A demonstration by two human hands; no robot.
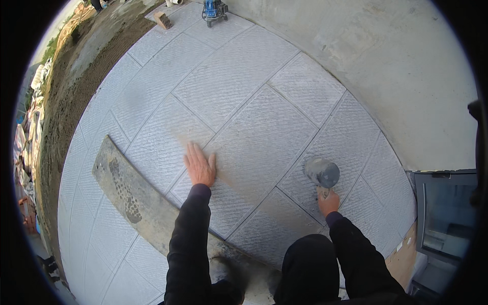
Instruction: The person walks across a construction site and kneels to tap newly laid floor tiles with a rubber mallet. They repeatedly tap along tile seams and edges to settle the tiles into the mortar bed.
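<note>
Grooved grey stone slabs [274, 127] with narrow straight joints spread out in front of me. My left hand [200, 166] is open, fingers stretched, just over or on a slab near the middle; whether it touches cannot be told. Closed round a short handle, my right hand [329, 201] holds a rubber mallet [322, 173] with a thick, dusty grey-black head. The mallet is over the slabs on the right, and its contact with them is unclear. Under my feet runs a long, worn board [137, 201], slanting up to the left past my left forearm.
A concrete wall [366, 56] borders the slabs at the upper right, with a dark-framed window [447, 218] below it. At the far end stand a blue power tool [214, 12] and a brick-like block [162, 20]. Bare soil [76, 86] lies along the left.
</note>
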